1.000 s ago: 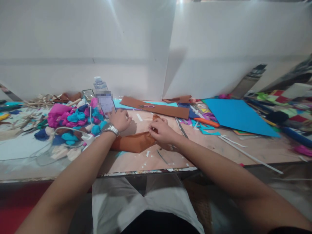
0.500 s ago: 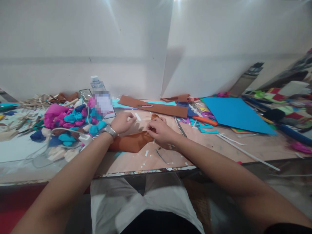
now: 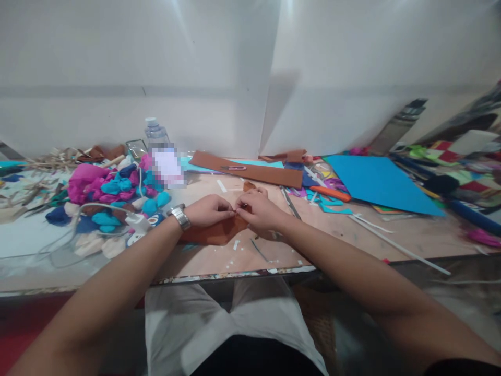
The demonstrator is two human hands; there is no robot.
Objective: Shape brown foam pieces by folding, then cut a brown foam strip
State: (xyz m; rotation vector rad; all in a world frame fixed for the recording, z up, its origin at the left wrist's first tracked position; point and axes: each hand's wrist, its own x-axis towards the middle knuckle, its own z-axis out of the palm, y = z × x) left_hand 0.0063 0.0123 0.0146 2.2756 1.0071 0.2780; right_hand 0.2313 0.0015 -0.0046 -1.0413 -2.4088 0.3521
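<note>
A brown sheet (image 3: 209, 234), paper or thin foam, lies partly folded on the table in front of me. My right hand (image 3: 258, 210) is closed in a pinch on its right end, and a small brown bit sticks out beyond the fingers. Thumb and fingertips of my left hand (image 3: 211, 211) pinch at the sheet's upper edge, touching my right fingertips. Under my left forearm and palm, part of the sheet is hidden. White paper scraps (image 3: 237, 244) are scattered just below my right hand.
Behind my hands lies a brown strip (image 3: 250, 174) with a small cutter (image 3: 235, 168) on it. Crumpled coloured paper balls (image 3: 113, 185), a charger (image 3: 136, 221), a phone (image 3: 168, 164) and a bottle (image 3: 153, 130) stand left. Rightward are an orange-handled knife (image 3: 330, 194) and a blue sheet (image 3: 379, 183).
My left hand has moved right and down from above the table to meet the right hand at the brown sheet, its fingers now pinched. The right hand has barely moved.
</note>
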